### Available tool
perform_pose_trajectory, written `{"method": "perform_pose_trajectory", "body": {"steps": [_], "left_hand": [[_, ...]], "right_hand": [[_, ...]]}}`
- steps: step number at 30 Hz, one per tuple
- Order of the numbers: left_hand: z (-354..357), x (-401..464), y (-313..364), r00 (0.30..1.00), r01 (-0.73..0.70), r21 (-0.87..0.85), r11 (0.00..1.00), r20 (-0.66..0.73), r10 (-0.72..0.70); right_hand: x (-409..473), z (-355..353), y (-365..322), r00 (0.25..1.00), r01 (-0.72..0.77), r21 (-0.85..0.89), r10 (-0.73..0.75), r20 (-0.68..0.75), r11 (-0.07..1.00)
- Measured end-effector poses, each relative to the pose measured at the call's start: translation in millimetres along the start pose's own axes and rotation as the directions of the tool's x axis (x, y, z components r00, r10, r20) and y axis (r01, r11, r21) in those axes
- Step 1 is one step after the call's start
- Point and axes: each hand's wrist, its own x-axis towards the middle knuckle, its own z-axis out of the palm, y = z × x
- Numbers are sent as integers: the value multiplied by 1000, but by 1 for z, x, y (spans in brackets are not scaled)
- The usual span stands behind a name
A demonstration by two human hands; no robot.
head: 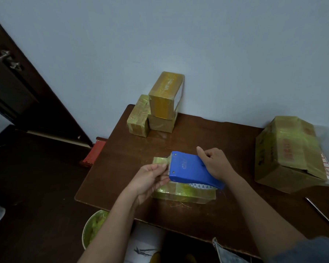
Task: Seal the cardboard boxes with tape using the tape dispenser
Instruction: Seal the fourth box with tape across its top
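Brown counter by wall: right hand curls over blue dispenser, tilted above box; left hand, palm up, fingers pinching tape.

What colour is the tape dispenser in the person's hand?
The tape dispenser is bright blue, seen clearly in the head view.
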Motion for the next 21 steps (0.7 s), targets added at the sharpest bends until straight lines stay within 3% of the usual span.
{"method": "perform_pose_trajectory", "body": {"steps": [5, 12, 21], "left_hand": [[-1, -3, 2, 1000, -1, 7, 1000, -13, 2], [4, 2, 0, 982, -20, 134, 991, -182, 44], [-7, 12, -2, 911, -69, 290, 955, -371, 178]], "right_hand": [[-1, 0, -1, 1000, 12, 1, -12, 8, 1000], [-1, 0, -4, 997, 36, -47, -32, 73, 998], [-2, -7, -12, 977, 31, -78, -13, 211, 996]]}}
